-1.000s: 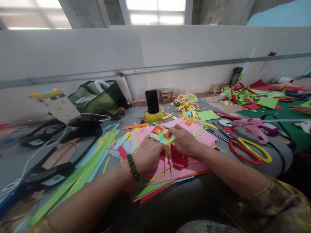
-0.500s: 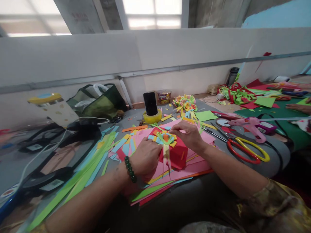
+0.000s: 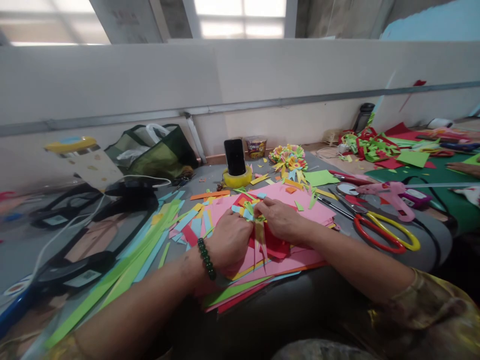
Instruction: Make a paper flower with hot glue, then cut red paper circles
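Right hand (image 3: pixel 281 221) lowered, paper flower (image 3: pixel 249 211) — between both grips

The flower (image 3: pixel 252 212) is thin matt paper, like the pink sheets (image 3: pixel 307 207). The scissors (image 3: pixel 371 217) have glossy red and yellow plastic handles and dull metal blades. The glue gun (image 3: pixel 390 195) is smooth pink plastic. The bracelet (image 3: pixel 206 258) has shiny dark green beads. The phone (image 3: pixel 234 156) has a glossy black face. The bag (image 3: pixel 157 150) looks like green mesh cloth. The table (image 3: pixel 390 262) is smooth matt grey.

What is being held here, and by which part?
A small paper flower: the left hand grips its left edge, the right hand its right edge, over red paper.
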Available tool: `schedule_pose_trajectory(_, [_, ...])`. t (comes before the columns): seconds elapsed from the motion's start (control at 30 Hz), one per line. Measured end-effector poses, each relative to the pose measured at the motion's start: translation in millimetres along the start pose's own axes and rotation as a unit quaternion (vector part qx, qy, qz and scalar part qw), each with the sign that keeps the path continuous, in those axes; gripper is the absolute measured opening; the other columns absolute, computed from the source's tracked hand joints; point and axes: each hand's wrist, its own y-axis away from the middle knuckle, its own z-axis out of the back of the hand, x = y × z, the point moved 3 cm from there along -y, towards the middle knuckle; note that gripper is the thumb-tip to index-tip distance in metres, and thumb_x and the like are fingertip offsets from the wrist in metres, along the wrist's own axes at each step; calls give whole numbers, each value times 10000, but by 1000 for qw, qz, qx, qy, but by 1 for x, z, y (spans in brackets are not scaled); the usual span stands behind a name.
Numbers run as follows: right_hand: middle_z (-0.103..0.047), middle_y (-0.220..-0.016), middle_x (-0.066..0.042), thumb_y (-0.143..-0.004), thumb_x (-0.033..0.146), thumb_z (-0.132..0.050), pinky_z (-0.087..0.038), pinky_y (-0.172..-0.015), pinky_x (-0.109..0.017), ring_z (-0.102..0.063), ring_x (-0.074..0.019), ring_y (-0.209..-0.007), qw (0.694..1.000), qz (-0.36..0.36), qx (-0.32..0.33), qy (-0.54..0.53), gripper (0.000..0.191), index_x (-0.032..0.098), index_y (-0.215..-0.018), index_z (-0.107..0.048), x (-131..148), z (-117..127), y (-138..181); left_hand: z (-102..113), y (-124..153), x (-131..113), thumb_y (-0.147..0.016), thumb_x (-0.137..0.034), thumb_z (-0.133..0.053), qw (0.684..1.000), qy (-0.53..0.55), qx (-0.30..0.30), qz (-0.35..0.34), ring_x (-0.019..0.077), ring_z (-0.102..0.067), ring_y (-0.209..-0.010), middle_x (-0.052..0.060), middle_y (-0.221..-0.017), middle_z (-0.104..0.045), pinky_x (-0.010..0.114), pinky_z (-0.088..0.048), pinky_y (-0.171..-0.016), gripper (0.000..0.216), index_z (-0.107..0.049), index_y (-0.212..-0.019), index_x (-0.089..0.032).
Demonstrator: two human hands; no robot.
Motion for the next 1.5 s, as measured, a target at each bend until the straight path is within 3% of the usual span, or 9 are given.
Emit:
schedule_pose_trajectory(0.33, [-631, -888, -79, -767, -36, -484, -477, -796, -339, -577, -224, -887, 999, -3, 22, 41, 291, 198, -906, -589, 3, -5, -3, 2, 1, -2, -885, -139, -476, 1000, 1, -1, 1, 284, -680, -864, 145, -873, -750, 413, -408, -838, 235, -711, -881, -120])
schedule_pose_trajectory(0.63, [-648, -953, -91, -698, -17, -478, -482, -832, -378, -575, -234, -930, 989, 40, -134, -41, 324, 195, -932, -550, -16, -3, 0, 2, 1, -2, -866, -137, -484, 1000, -4, -4, 9, 265, -677, -833, 133, -865, -747, 410, -404, -840, 215, -698, -848, -145])
schedule_pose_trajectory(0.8, [-646, -864, -63, -822, 65, -529, -475, -756, -335, -580, -209, -834, 970, 36, -228, -72, 157, 220, -849, -530, -19, 3, 1, -1, 1, 0, -842, -138, -494, 999, 13, -30, -9, 271, -672, -816, 127, -828, -741, 412, -410, -811, 180, -671, -817, -155])
schedule_pose_trajectory(0.97, [-620, -748, -10, -846, 159, -649, -431, -664, -272, -562, -165, -697, 970, 2, -234, -66, 141, 218, -805, -528, -14, 7, 5, 1, 1, 1, -836, -121, -459, 999, 15, -34, 0, 254, -665, -809, 99, -798, -733, 393, -401, -792, 206, -642, -758, -175])
schedule_pose_trajectory(1.1, [-548, -618, 52, -919, 217, -569, -382, -586, -243, -509, -130, -554, 969, -25, -234, -79, 19, 223, -902, -561, -15, 9, 10, 5, 1, 4, -861, -155, -425, 999, 28, -44, 12, 239, -653, -762, 75, -753, -718, 385, -385, -778, 228, -592, -712, -195])
schedule_pose_trajectory(1.2, [-555, -635, 39, -924, 246, -526, -396, -584, -247, -513, -135, -565, 945, -22, -309, -100, 69, 220, -969, -572, -19, 14, 12, 8, -1, 7, -838, -144, -418, 998, 28, -57, 27, 237, -649, -766, 74, -754, -712, 374, -380, -764, 191, -580, -752, -197])
schedule_pose_trajectory(1.3, [-587, -684, 10, -913, 332, -557, -411, -564, -250, -517, -136, -592, 916, -2, -378, -135, 116, 222, -873, -561, -20, 25, 15, 11, -2, 10, -815, -130, -418, 996, 28, -67, 48, 245, -642, -763, 77, -754, -706, 375, -384, -756, 178, -585, -819, -190])
schedule_pose_trajectory(1.4, [-528, -571, 37, -953, 428, -531, -380, -511, -247, -452, -114, -499, 913, 14, -382, -143, 316, 233, -706, -506, -12, 42, 33, 10, 0, 8, -829, -137, -418, 996, 25, -63, 54, 267, -643, -803, 102, -800, -708, 393, -395, -768, 192, -605, -840, -180])
schedule_pose_trajectory(1.5, [-456, -468, 35, -1006, 420, -433, -351, -503, -267, -423, -114, -446, 929, 44, -362, -55, 472, 235, -572, -448, -3, 59, 70, 8, 5, 1, -871, -168, -420, 998, 16, -49, 24, 289, -636, -903, 133, -910, -707, 422, -405, -820, 221, -638, -830, -176])
